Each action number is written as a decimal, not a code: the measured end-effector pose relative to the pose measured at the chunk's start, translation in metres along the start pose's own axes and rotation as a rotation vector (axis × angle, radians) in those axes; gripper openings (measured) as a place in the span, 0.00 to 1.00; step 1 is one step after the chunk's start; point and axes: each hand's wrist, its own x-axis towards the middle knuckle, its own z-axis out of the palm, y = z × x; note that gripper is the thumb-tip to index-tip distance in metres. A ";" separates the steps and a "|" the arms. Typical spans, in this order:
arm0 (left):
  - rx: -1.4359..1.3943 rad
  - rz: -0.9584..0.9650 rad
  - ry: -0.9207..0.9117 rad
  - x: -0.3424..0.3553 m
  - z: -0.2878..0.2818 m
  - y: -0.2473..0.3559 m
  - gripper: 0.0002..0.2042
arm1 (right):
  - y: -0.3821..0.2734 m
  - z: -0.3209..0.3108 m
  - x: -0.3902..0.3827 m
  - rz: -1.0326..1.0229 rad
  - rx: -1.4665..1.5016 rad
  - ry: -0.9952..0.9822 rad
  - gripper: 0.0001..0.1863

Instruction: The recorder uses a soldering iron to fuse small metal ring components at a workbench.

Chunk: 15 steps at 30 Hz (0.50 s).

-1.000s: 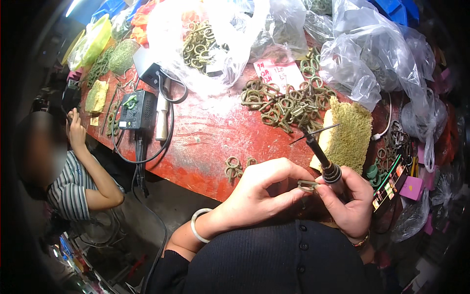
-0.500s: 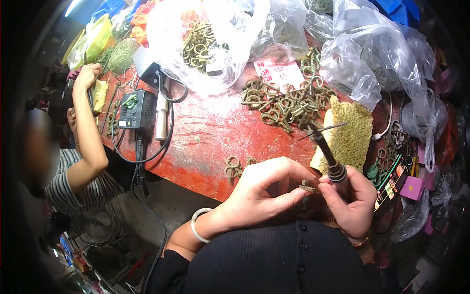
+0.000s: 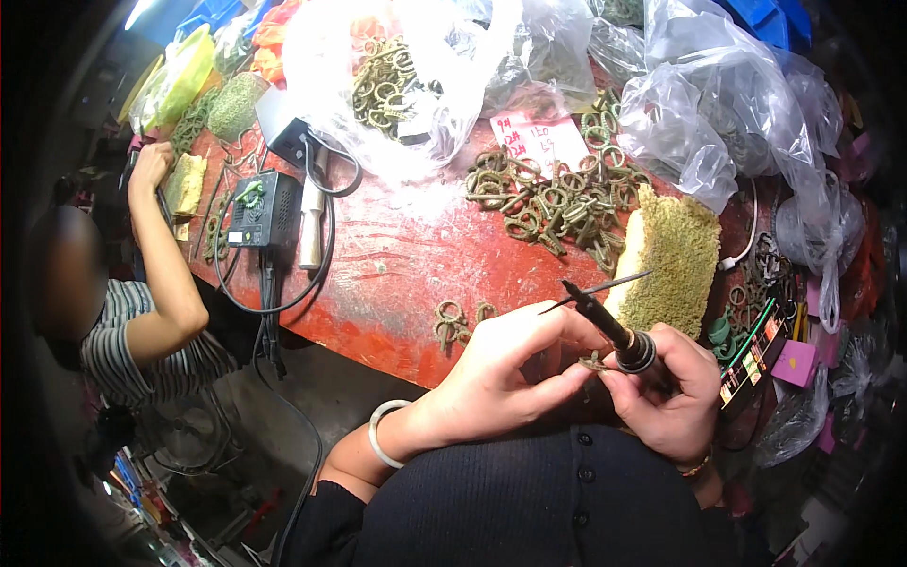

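Note:
My left hand (image 3: pixel 510 369) pinches a small olive-green ring (image 3: pixel 592 362) between thumb and fingertips. In my right hand (image 3: pixel 671 392) is a thick black pen-like tool (image 3: pixel 605 317), gripped around its ribbed collar. The tool points up and to the left, with a thin dark rod crossing near its tip. My right thumb tip is close to the ring; whether it touches cannot be made out. Just beyond the hands lies a heap of similar olive rings (image 3: pixel 567 203) on the red table (image 3: pixel 378 274). A few more rings (image 3: pixel 450 323) lie left of my left hand.
A yellow-green sponge (image 3: pixel 675 265) lies beyond my right hand. Clear plastic bags (image 3: pixel 680 104), one bag holding rings (image 3: pixel 383 94), and a marked paper (image 3: pixel 543 142) sit farther back. At left are a corded black box (image 3: pixel 265 210) and a co-worker's arm (image 3: pixel 161 246).
The black tool has swung left and lower, its tip coming nearer to my left hand. The ring stays pinched, its angle slightly different. The co-worker's hand has moved down and left.

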 end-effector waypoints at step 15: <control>0.082 -0.002 0.021 0.000 -0.004 0.008 0.10 | 0.004 -0.003 -0.002 0.070 -0.008 0.011 0.10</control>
